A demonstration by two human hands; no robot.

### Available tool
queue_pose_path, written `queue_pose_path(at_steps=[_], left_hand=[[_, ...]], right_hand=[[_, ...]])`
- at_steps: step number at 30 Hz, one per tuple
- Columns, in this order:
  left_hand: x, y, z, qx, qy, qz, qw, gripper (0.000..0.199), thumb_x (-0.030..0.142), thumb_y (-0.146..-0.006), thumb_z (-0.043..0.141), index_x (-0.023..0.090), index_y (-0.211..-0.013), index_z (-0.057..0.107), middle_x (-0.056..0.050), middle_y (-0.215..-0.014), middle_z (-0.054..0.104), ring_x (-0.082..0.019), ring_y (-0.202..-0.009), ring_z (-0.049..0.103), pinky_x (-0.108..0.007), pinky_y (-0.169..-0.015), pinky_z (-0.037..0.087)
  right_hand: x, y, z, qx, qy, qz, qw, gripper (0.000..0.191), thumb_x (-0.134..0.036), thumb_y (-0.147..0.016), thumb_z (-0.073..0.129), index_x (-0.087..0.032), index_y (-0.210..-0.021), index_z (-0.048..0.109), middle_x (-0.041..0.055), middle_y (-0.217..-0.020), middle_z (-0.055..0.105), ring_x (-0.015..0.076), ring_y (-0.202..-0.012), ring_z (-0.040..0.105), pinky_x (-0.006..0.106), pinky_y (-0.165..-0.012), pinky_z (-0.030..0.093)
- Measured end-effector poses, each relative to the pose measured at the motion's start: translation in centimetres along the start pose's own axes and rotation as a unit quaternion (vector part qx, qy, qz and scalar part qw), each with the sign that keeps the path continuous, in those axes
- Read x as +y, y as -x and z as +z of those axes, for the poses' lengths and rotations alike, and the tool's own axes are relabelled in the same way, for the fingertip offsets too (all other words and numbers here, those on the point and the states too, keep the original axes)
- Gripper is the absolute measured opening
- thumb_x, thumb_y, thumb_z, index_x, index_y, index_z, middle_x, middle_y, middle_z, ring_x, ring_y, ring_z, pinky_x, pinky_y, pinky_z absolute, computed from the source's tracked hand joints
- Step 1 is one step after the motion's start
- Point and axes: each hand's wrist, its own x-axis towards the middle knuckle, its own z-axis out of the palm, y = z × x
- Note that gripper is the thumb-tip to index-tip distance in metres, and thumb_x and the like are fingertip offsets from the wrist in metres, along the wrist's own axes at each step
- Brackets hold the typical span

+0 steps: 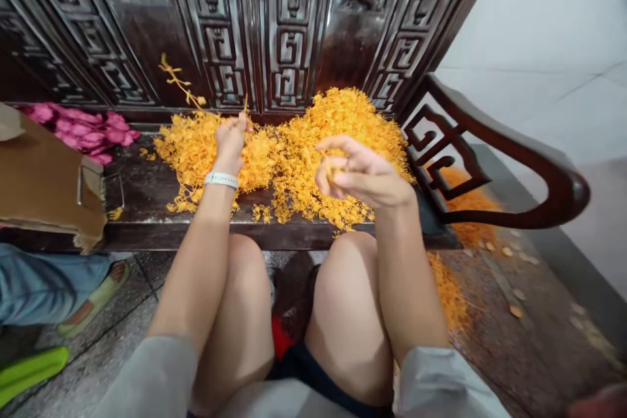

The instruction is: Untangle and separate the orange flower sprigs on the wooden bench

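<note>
While a yellow stem (245, 104) is pinched by the left hand (231, 138) and the grip of the right hand (365, 173) cannot be told, yellow flowers (353, 119) heaped on the bench (140, 191) could be spilled over its edge by hasty reaching.

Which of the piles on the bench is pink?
The leftmost pile, partly behind the cardboard box. The middle pile, at the left hand, and the right pile, beside the wooden armrest, are both yellow-orange.

The dark brown wooden surface (144, 192) carries a loose heap of frilly yellow-orange pieces (189, 144), a taller matching heap (357, 117) touching it, and, leftward, crinkled magenta pieces (88, 130).
</note>
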Motion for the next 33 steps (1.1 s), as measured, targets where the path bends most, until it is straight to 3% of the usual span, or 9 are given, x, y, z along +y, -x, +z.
queue_pose_path(at_steps=[3, 8, 11, 15, 21, 28, 31, 33], left_hand=[[2.1, 1.7, 2.1, -0.100, 0.071, -0.029, 0.992, 0.035, 0.047, -0.100, 0.071, 0.020, -0.081, 0.056, -0.001, -0.071, 0.062, -0.011, -0.060, 0.059, -0.021, -0.058, 0.046], [5.1, 5.9, 4.4, -0.269, 0.040, -0.021, 0.962, 0.033, 0.048, -0.103, 0.069, 0.019, -0.088, 0.062, 0.002, -0.068, 0.058, -0.006, -0.049, 0.049, -0.017, -0.049, 0.038], [5.7, 7.8, 4.9, -0.301, -0.012, 0.027, 0.953, 0.043, 0.057, -0.099, 0.070, 0.016, -0.086, 0.065, 0.004, -0.062, 0.048, -0.006, -0.051, 0.052, -0.016, -0.051, 0.036], [5.4, 8.9, 5.3, -0.309, -0.082, 0.097, 0.943, 0.037, 0.042, -0.083, 0.091, 0.012, -0.085, 0.070, 0.003, -0.066, 0.051, -0.010, -0.066, 0.061, -0.017, -0.058, 0.038], [5.6, 8.8, 5.0, -0.354, -0.079, 0.102, 0.926, 0.031, 0.025, -0.077, 0.096, 0.014, -0.075, 0.067, 0.001, -0.069, 0.060, -0.010, -0.069, 0.059, -0.019, -0.061, 0.044], [5.3, 9.2, 6.0, -0.396, -0.027, -0.019, 0.917, 0.027, 0.007, -0.084, 0.071, 0.018, -0.066, 0.054, 0.003, -0.060, 0.042, -0.007, -0.049, 0.039, -0.022, -0.048, 0.035], [5.3, 10.3, 6.7, -0.359, 0.007, -0.008, 0.933, 0.027, 0.007, -0.076, 0.066, 0.020, -0.061, 0.047, 0.003, -0.059, 0.038, -0.009, -0.048, 0.034, -0.025, -0.047, 0.033], [5.4, 10.4, 6.4, -0.282, -0.023, 0.067, 0.957, 0.020, 0.011, -0.072, 0.068, 0.022, -0.063, 0.054, 0.002, -0.059, 0.042, -0.011, -0.051, 0.038, -0.027, -0.047, 0.032]], right_hand=[[2.7, -2.2, -0.7, 0.122, 0.010, -0.012, 0.992, 0.046, -0.037, -0.089, 0.085, -0.020, -0.119, 0.055, 0.0048, -0.100, 0.076, 0.0062, -0.068, 0.057, 0.020, -0.062, 0.046], [3.8, -3.0, -1.3, 0.262, 0.066, -0.027, 0.962, 0.037, -0.037, -0.083, 0.090, -0.019, -0.108, 0.070, 0.0006, -0.097, 0.072, 0.0068, -0.072, 0.057, 0.019, -0.060, 0.047], [3.8, -2.6, -1.8, 0.335, 0.072, -0.031, 0.939, 0.039, -0.031, -0.079, 0.092, -0.023, -0.111, 0.071, -0.0051, -0.086, 0.066, 0.0058, -0.067, 0.054, 0.017, -0.056, 0.045], [4.2, -2.2, -2.3, 0.408, 0.048, -0.039, 0.911, 0.040, -0.023, -0.071, 0.097, -0.019, -0.095, 0.065, -0.0072, -0.079, 0.061, 0.0059, -0.069, 0.059, 0.015, -0.057, 0.047], [3.9, -1.8, -2.1, 0.411, 0.027, -0.033, 0.911, 0.030, -0.020, -0.075, 0.093, -0.017, -0.089, 0.066, -0.0039, -0.084, 0.065, 0.0093, -0.080, 0.066, 0.018, -0.063, 0.053], [4.0, -3.1, -1.4, 0.381, 0.022, -0.042, 0.924, 0.020, -0.027, -0.087, 0.081, -0.019, -0.088, 0.063, -0.0026, -0.079, 0.060, 0.0084, -0.069, 0.054, 0.019, -0.059, 0.048], [3.3, -3.2, 0.2, 0.370, 0.054, -0.053, 0.926, 0.014, -0.028, -0.093, 0.071, -0.020, -0.089, 0.060, -0.0011, -0.079, 0.059, 0.0101, -0.069, 0.052, 0.022, -0.062, 0.049], [1.5, -2.2, 1.6, 0.372, 0.151, -0.083, 0.912, 0.013, -0.023, -0.090, 0.070, -0.020, -0.085, 0.059, -0.0008, -0.079, 0.058, 0.0115, -0.071, 0.052, 0.024, -0.067, 0.049]])
